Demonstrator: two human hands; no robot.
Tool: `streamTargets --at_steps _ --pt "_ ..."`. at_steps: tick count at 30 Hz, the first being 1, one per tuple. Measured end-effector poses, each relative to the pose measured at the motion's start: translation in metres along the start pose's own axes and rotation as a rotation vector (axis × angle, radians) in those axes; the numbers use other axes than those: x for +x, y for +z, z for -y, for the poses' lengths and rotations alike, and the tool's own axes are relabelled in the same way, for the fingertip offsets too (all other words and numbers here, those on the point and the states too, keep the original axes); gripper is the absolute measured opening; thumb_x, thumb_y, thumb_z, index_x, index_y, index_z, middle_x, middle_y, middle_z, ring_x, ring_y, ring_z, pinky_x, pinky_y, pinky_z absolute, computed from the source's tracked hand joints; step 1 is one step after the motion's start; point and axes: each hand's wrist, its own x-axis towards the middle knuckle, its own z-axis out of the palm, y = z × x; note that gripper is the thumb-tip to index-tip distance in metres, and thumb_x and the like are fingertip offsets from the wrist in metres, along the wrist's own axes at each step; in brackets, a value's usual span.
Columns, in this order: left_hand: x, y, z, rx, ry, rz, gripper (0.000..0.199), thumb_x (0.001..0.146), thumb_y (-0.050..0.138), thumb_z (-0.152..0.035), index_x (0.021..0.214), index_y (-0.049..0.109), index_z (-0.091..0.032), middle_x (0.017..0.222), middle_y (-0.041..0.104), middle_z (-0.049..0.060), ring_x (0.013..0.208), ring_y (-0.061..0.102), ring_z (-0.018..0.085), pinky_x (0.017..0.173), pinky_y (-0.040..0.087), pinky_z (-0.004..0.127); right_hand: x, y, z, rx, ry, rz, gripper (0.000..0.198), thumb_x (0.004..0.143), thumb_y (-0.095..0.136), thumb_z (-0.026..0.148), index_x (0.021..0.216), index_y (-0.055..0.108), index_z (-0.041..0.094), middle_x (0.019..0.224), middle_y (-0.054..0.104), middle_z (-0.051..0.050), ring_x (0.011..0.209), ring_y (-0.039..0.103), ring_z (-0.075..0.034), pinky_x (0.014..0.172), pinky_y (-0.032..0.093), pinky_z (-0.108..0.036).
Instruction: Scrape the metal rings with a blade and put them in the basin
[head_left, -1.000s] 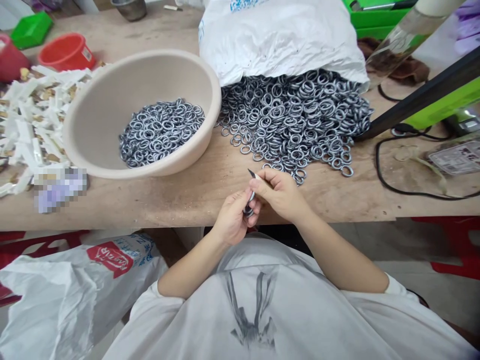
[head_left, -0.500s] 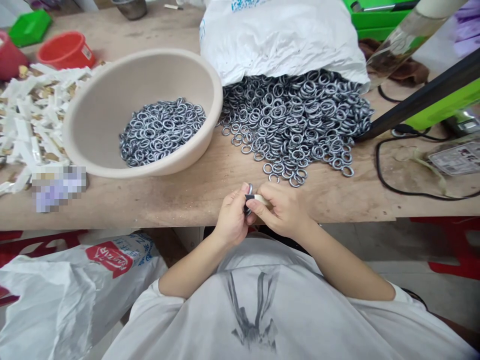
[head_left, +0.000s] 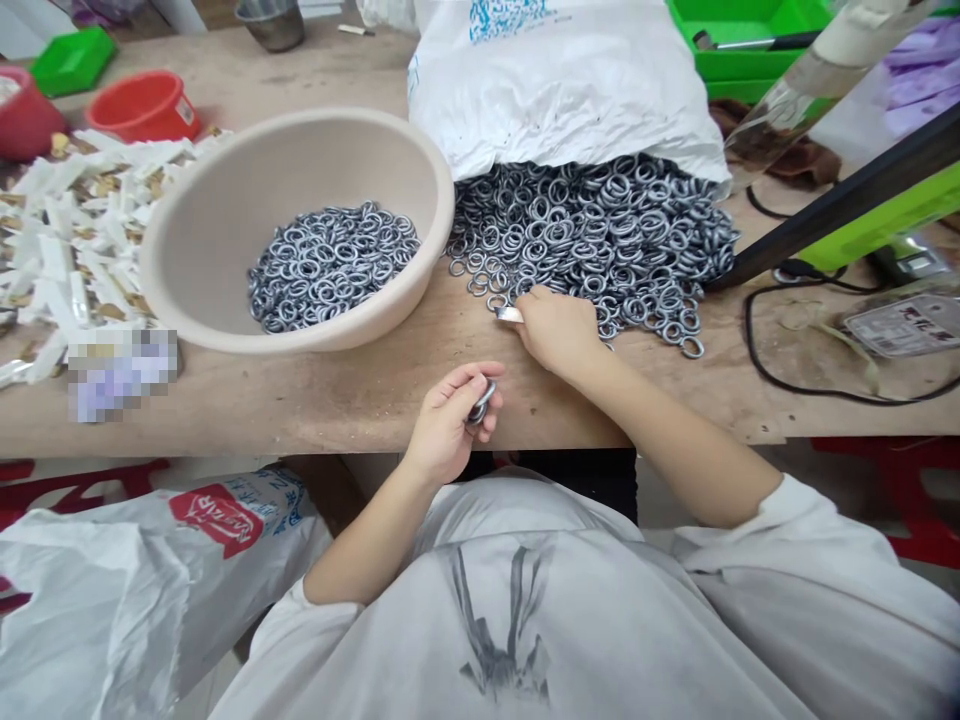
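Note:
Above the table's front edge, my left hand [head_left: 446,420] pinches a few grey metal rings [head_left: 481,402] between thumb and fingers; how many cannot be told. My right hand [head_left: 556,328] lies at the front of a loose ring pile [head_left: 592,230], palm down. Out of its left side sticks a short, pale, flat tool [head_left: 510,314] with a dark tip; its kind is unclear. Whether the hidden fingertips also touch rings cannot be seen. To the left stands a large beige basin [head_left: 187,240] with many more rings [head_left: 337,265] in it.
A white sack [head_left: 570,90] lies behind the pile, its mouth over the rings. White-wrapped pieces [head_left: 60,230] cover the left side, near a red bowl [head_left: 142,105]. A black-and-green post [head_left: 840,210] and black cable [head_left: 780,375] are at right.
My right hand has left my left hand and moved forward to the ring pile with the pale tool. My left hand has drawn slightly left and down, still holding rings.

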Motion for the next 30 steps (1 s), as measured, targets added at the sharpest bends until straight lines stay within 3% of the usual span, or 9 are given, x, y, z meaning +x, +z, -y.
streamTargets --at_steps 3,8,10,13,18,20,23,26,30 --pt "0.005 -0.004 -0.008 -0.024 0.010 -0.096 0.037 0.076 0.079 -0.044 0.095 0.070 -0.015 0.073 0.064 0.000 0.051 0.055 0.007 0.038 0.036 0.016 -0.003 -0.002 0.002 0.183 -0.021 -0.014 0.022 0.096 0.051 0.023 0.101 0.069 0.012 0.107 0.070 -0.018 0.088 0.066 -0.027 0.067 0.038 -0.033" --pt "0.013 0.001 -0.004 0.027 -0.006 -0.114 0.053 0.076 0.071 -0.067 0.084 0.064 -0.015 0.070 0.061 0.000 0.047 0.051 0.006 0.033 0.022 0.016 -0.038 -0.007 0.013 1.290 -0.114 0.176 0.038 0.097 0.049 0.050 0.079 0.061 0.019 0.074 0.066 -0.004 0.067 0.060 -0.017 0.064 0.045 -0.030" --pt "0.015 0.005 0.004 0.101 0.061 -0.081 0.054 0.076 0.070 -0.069 0.081 0.061 -0.016 0.065 0.058 -0.002 0.044 0.046 0.005 0.034 0.021 0.016 -0.052 -0.006 0.024 1.583 -0.054 0.224 0.045 0.089 0.057 0.064 0.076 0.058 0.020 0.065 0.060 0.000 0.058 0.057 -0.015 0.058 0.047 -0.030" --pt "0.015 0.009 0.016 0.210 0.208 -0.074 0.052 0.081 0.065 -0.069 0.078 0.061 -0.017 0.059 0.055 -0.002 0.044 0.043 0.005 0.038 0.028 0.017 -0.064 0.000 0.038 1.764 0.071 0.136 0.049 0.077 0.070 0.069 0.075 0.054 0.023 0.062 0.056 0.004 0.054 0.054 -0.013 0.052 0.047 -0.028" --pt "0.012 0.012 0.024 0.318 0.318 -0.121 0.054 0.086 0.058 -0.069 0.074 0.060 -0.017 0.054 0.050 -0.003 0.044 0.039 0.006 0.041 0.031 0.020 -0.075 0.006 0.053 1.795 0.191 -0.150 0.046 0.080 0.072 0.064 0.074 0.049 0.024 0.066 0.054 0.005 0.057 0.051 -0.011 0.052 0.046 -0.024" --pt "0.012 0.013 0.025 0.320 0.339 -0.141 0.052 0.086 0.060 -0.067 0.070 0.057 -0.017 0.053 0.049 -0.003 0.044 0.039 0.006 0.041 0.031 0.020 -0.078 0.008 0.055 1.774 0.186 -0.176 0.045 0.081 0.070 0.064 0.076 0.050 0.024 0.066 0.053 0.005 0.059 0.051 -0.011 0.053 0.045 -0.024" --pt "0.013 0.015 0.022 0.234 0.276 -0.094 0.053 0.083 0.065 -0.066 0.065 0.052 -0.017 0.050 0.044 -0.005 0.041 0.035 0.005 0.037 0.027 0.019 -0.078 0.010 0.049 1.705 0.089 -0.098 0.048 0.082 0.068 0.068 0.078 0.050 0.024 0.065 0.052 0.005 0.059 0.050 -0.012 0.055 0.044 -0.025" --pt "0.014 0.019 0.016 0.120 0.153 -0.027 0.055 0.077 0.072 -0.065 0.062 0.049 -0.018 0.048 0.041 -0.006 0.037 0.030 0.004 0.033 0.020 0.017 -0.073 0.012 0.032 1.525 0.024 -0.121 0.053 0.085 0.058 0.074 0.075 0.050 0.023 0.064 0.049 0.005 0.060 0.046 -0.012 0.058 0.040 -0.027" --pt "0.012 0.026 0.009 0.022 0.077 -0.054 0.057 0.069 0.080 -0.062 0.061 0.046 -0.018 0.048 0.041 -0.007 0.037 0.028 0.002 0.032 0.017 0.015 -0.076 0.008 0.013 1.090 -0.127 -0.162 0.054 0.093 0.047 0.070 0.072 0.050 0.021 0.063 0.046 0.004 0.059 0.041 -0.012 0.058 0.029 -0.029"
